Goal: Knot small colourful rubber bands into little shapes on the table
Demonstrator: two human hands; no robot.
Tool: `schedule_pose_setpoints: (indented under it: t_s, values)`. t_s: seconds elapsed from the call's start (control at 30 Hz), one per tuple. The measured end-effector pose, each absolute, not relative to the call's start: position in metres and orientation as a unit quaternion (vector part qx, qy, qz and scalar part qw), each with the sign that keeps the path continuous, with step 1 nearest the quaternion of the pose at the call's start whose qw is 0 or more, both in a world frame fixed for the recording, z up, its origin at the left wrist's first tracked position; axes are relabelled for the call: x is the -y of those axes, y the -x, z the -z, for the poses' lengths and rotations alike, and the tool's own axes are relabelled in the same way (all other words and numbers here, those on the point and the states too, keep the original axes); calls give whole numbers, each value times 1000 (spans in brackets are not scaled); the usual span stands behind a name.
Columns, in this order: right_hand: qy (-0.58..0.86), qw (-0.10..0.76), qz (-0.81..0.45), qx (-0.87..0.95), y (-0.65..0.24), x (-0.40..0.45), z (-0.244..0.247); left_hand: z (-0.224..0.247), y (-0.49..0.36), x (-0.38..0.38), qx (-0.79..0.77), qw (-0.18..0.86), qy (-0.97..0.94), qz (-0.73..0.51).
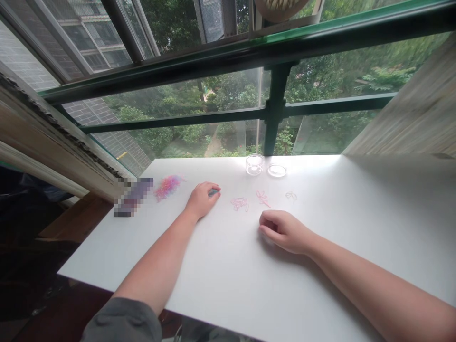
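My left hand [203, 200] rests on the white table with its fingers curled down. Something small and blue-green shows under its fingertips, too covered to make out. To its left lies a loose pile of thin, multicoloured rubber bands [168, 187]. Nearer the middle, my right hand [285, 232] lies on its side, closed, with thumb and fingers bent together. Whatever it may hold is hidden. Just beyond the hands are a light pink group of bands [239, 204], a deeper pink group of bands [262, 198] and a pale group of bands [291, 195].
At the table's [221, 266] far edge stand a clear round container [254, 166] and, beside it, its flat clear lid [277, 171]. A pixelated dark object [134, 197] lies at the left edge. Behind the table run a window and a green railing [274, 109].
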State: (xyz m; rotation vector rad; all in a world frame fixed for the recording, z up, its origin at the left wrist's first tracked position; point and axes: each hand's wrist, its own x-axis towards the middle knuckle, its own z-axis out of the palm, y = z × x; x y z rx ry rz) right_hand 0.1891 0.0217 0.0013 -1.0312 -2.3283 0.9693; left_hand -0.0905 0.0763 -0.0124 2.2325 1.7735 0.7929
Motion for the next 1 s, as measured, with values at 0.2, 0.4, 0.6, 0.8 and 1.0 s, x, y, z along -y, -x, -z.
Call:
schedule_pose_setpoints:
  t_s: [0.2,0.4,0.6,0.8,1.0]
  values:
    - [373,204,-346,836,-189,-21,-2,13,91,-77,-601,101,-745,-272]
    - [374,202,-345,837,-190,-21,-1,14,91,-77,-605,112,-737,-280]
    - [369,204,-344,839,-190,-22,0,12,92,-76,-608,127,-731,-282]
    - [369,203,-340,841,-191,-22,0,11,92,-76,-608,129,-734,-275]
    - [367,202,-339,843,-191,-23,1,11,92,-76,-603,134,-737,-275]
